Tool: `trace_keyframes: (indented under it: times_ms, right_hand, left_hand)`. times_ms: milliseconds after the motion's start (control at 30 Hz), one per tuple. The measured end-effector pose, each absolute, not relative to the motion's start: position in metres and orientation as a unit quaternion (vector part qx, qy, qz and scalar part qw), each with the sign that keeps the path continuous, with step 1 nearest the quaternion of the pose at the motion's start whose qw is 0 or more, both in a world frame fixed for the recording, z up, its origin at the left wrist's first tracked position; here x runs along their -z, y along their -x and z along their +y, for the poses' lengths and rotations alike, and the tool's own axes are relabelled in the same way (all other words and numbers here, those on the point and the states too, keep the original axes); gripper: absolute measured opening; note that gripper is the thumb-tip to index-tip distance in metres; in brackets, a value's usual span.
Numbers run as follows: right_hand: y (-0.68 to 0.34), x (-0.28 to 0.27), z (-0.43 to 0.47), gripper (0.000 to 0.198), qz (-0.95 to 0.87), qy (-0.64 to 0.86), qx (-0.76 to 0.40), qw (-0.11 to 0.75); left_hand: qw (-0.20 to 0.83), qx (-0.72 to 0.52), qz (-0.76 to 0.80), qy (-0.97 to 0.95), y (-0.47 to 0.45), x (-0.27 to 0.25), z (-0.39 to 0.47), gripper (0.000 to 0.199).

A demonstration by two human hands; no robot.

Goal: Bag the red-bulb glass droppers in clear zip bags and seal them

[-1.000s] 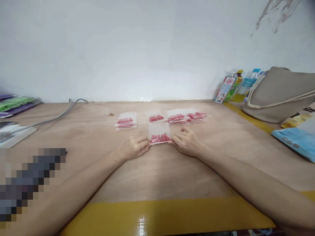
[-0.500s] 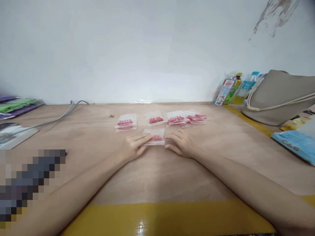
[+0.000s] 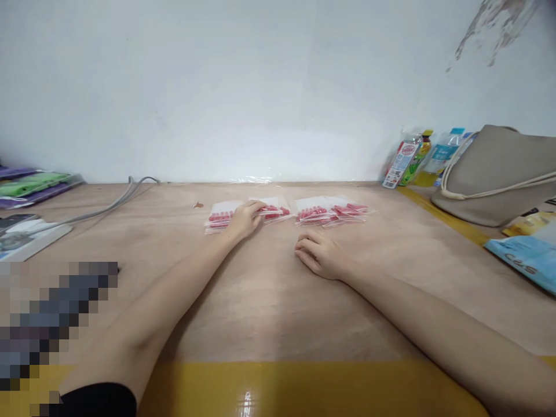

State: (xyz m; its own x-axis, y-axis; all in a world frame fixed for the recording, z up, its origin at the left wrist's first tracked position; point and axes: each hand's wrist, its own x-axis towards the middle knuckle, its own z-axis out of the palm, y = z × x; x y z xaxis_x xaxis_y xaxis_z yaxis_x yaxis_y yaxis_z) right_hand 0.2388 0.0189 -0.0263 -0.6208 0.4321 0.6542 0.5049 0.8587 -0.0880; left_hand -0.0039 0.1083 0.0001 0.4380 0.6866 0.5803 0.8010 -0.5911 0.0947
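Note:
My left hand (image 3: 247, 220) is at the middle pile, its fingers and thumb closed on the left edge of a small clear zip bag (image 3: 271, 209) with red capsule-like pieces inside. The bag lies over another like it. Close by on the left, partly behind that hand, is a stack of similar bags (image 3: 219, 217). A larger overlapping pile of bags (image 3: 321, 211) lies to the right. My right hand (image 3: 320, 253) rests on the wooden table in front of that pile, loosely curled, a gap between thumb and fingers, nothing visible in it.
Bottles and a carton (image 3: 402, 165) stand by the wall at right, beside a grey bag (image 3: 490, 174) and a blue packet (image 3: 521, 258). Cables (image 3: 108, 205) and a white box (image 3: 47, 237) are at left. Yellow tape (image 3: 286, 388) lines the table's front edge.
My left hand has carried the bag from in front of me forward onto the middle pile. My right hand has stayed in place, its fingers now more curled.

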Motion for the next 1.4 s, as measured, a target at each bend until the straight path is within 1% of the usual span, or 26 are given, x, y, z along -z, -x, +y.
trace_keyframes:
  times_ms: [133, 267, 433, 567, 633, 733, 800, 833, 933, 1100, 1167, 1267, 1333, 1400]
  right_hand:
    - [-0.237, 0.026, 0.018, 0.01, -0.899, 0.259, 0.042, 0.35]
    - [-0.237, 0.025, 0.017, 0.01, -0.9, 0.262, 0.035, 0.347]
    - [-0.237, 0.026, 0.017, 0.01, -0.9, 0.265, 0.029, 0.346]
    - [-0.237, 0.026, 0.017, 0.011, -0.899, 0.269, 0.023, 0.344]
    - [-0.237, 0.026, 0.017, 0.011, -0.899, 0.27, 0.02, 0.344]
    - [-0.237, 0.027, 0.018, 0.011, -0.899, 0.272, 0.018, 0.342]
    - [-0.237, 0.028, 0.018, 0.011, -0.899, 0.273, 0.017, 0.341]
    - [-0.237, 0.029, 0.019, 0.011, -0.899, 0.274, 0.017, 0.342]
    - [-0.237, 0.029, 0.019, 0.01, -0.899, 0.273, 0.021, 0.343]
    - [-0.237, 0.026, 0.017, 0.01, -0.899, 0.274, 0.026, 0.342]
    - [-0.237, 0.026, 0.017, 0.01, -0.899, 0.274, 0.023, 0.342]
    - [-0.237, 0.027, 0.018, 0.009, -0.898, 0.281, 0.018, 0.338]
    - [-0.237, 0.028, 0.018, 0.008, -0.894, 0.291, 0.02, 0.339]
    - [-0.237, 0.028, 0.018, 0.007, -0.887, 0.304, 0.026, 0.347]
  left_hand:
    - [0.106, 0.225, -0.464, 0.85, -0.001, -0.001, 0.109, 0.028]
    - [0.123, 0.181, -0.485, 0.847, -0.008, -0.001, 0.104, 0.042]
    - [0.129, 0.126, -0.497, 0.849, -0.007, -0.001, 0.109, 0.037]
    - [0.135, 0.096, -0.502, 0.849, 0.008, -0.008, 0.107, 0.039]
    - [0.126, 0.087, -0.501, 0.852, 0.023, -0.013, 0.104, 0.047]
    - [0.076, 0.09, -0.499, 0.859, 0.055, -0.018, 0.098, 0.076]
    - [0.052, 0.091, -0.512, 0.853, 0.08, -0.019, 0.097, 0.085]
    - [0.035, 0.09, -0.523, 0.847, 0.091, -0.018, 0.098, 0.084]
    - [-0.011, 0.103, -0.53, 0.841, 0.116, -0.011, 0.102, 0.072]
    - [-0.02, 0.216, -0.485, 0.847, 0.124, 0.002, 0.108, 0.057]
    - [-0.012, 0.266, -0.502, 0.823, 0.119, 0.002, 0.105, 0.049]
    - [0.029, 0.36, -0.547, 0.755, 0.106, -0.002, 0.09, 0.038]
    - [0.062, 0.407, -0.526, 0.744, 0.092, -0.005, 0.074, 0.033]
    - [0.084, 0.41, -0.468, 0.778, 0.073, -0.006, 0.055, 0.03]
